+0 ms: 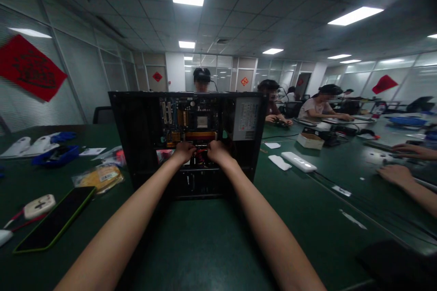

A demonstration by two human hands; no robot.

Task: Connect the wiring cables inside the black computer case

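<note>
In front of me a black computer case [121, 120] stands open on the table, its inside facing me. A motherboard [213, 116] with slots and a silvery square processor [202, 122] shows in its upper middle. A metal power supply [246, 118] sits at the upper right. Both of my hands reach inside, just below the orange and red memory slots [200, 136]. My left hand [184, 151] and my right hand [217, 151] have curled fingers, close together on either side of some thin dark and red cables [202, 154]. What each pinches is hidden.
At left on the green table [205, 241] lie a phone [58, 220], a yellow item in plastic wrap [99, 178] and a blue tray [56, 155]. A white power strip [298, 162] and a small box [310, 140] stand at right. A co-worker's hands [398, 175] work at far right.
</note>
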